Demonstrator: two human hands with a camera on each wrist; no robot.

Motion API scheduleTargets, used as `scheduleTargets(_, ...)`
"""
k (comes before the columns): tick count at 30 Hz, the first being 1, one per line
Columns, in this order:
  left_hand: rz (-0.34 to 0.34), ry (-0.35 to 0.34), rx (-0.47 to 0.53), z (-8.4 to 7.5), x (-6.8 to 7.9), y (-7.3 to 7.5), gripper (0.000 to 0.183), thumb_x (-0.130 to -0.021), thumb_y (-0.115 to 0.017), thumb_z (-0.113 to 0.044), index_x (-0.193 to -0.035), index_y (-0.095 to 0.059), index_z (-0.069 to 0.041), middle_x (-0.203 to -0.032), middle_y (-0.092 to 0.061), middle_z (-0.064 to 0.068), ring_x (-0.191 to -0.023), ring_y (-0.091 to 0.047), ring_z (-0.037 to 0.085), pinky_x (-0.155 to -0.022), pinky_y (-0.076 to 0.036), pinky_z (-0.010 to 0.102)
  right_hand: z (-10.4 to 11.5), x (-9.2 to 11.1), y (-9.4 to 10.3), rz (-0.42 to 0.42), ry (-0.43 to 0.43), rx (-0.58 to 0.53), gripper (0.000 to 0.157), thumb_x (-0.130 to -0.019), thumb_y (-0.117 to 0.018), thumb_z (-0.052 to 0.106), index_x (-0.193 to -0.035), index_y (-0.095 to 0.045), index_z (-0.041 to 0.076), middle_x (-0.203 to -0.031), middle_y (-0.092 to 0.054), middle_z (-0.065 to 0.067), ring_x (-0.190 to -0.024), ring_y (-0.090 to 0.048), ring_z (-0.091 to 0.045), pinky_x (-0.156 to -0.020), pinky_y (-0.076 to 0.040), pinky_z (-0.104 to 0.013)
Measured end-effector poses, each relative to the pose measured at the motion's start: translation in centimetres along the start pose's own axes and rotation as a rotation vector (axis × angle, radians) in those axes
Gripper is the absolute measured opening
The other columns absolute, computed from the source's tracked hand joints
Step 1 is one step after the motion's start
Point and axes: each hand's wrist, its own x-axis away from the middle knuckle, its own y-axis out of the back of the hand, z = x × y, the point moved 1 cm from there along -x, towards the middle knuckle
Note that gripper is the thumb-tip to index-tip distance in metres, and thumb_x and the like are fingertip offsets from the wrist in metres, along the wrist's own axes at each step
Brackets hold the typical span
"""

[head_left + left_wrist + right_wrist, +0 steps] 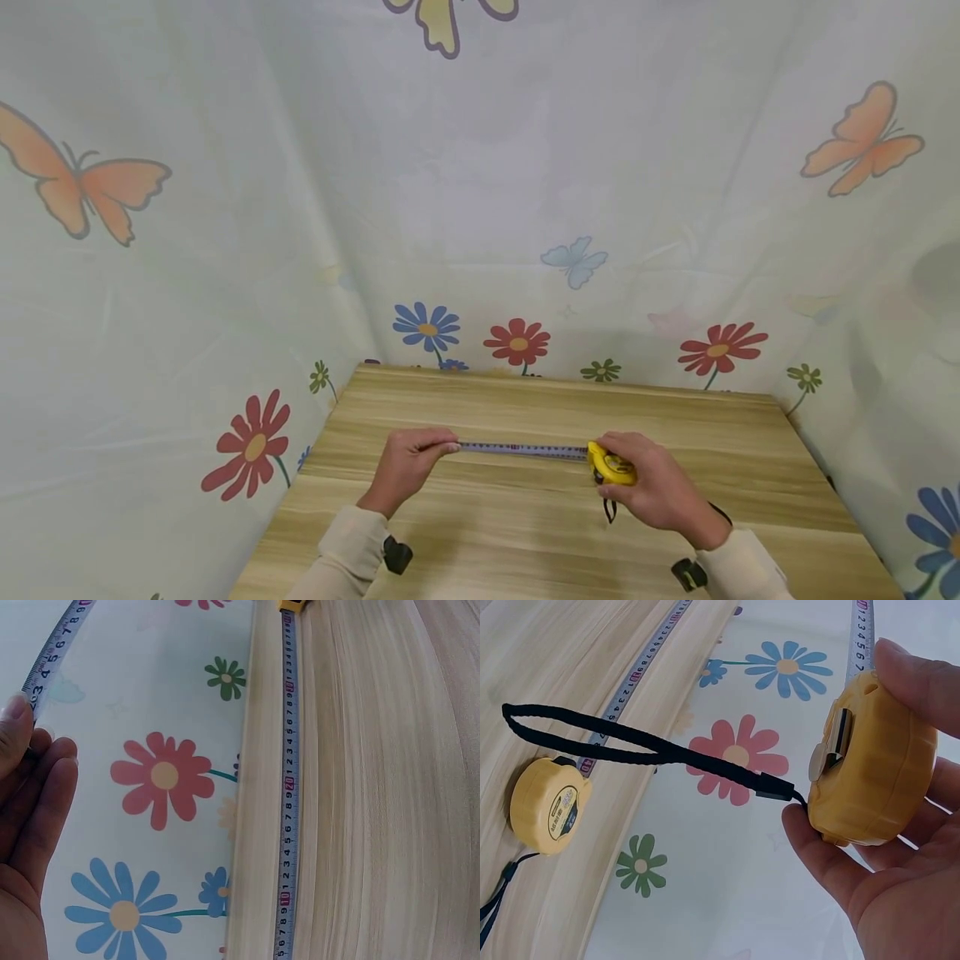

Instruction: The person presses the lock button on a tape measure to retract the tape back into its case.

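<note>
My left hand [408,467] pinches the end of a pulled-out measuring tape blade [51,656] between thumb and fingers. The yellow case of that tape measure [889,765] is gripped in my right hand [660,492], thumb on one side and fingers on the other. Its metal clip faces the right wrist camera, and a black strap loop [630,739] hangs from it. The wrist views show a second yellow tape measure [547,806] on the table, its blade [289,787] drawn out along the surface. In the head view I cannot tell the two apart.
The wood-grain table [465,400] is bounded at the back and sides by a pale curtain [480,183] printed with flowers and butterflies. A black strap [499,889] trails from the tape measure on the table. Dark mounts sit on both wrists.
</note>
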Motion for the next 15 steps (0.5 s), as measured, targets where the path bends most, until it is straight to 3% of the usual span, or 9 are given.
scheduleTargets(6,0.003,-0.035,-0.022,-0.02,-0.04,-0.17,0.009,-0.092,-0.078,-0.011,-0.097,-0.085,-0.015,-0.098,-0.082,0.008,-0.089,-0.076,0.003,-0.075,-0.063,0.024,-0.03,0.01,-0.01,-0.002,0.012,-0.001,0.057,-0.086,-0.087,0.02,-0.138,-0.066,0.007,-0.138,-0.066,-0.013,-0.113,-0.066,-0.022,-0.088,-0.06,-0.038)
scheduleTargets(15,0.004,-0.06,-0.04,0.07,-0.08,-0.34,0.008,-0.092,-0.078,-0.01,-0.097,-0.084,-0.01,-0.096,-0.082,0.002,-0.087,-0.076,0.003,-0.073,-0.062,0.022,-0.05,-0.07,-0.11,0.0,0.009,-0.007,0.057,-0.085,-0.087,0.018,-0.138,-0.067,0.007,-0.138,-0.066,-0.014,-0.114,-0.067,-0.025,-0.09,-0.06,-0.042)
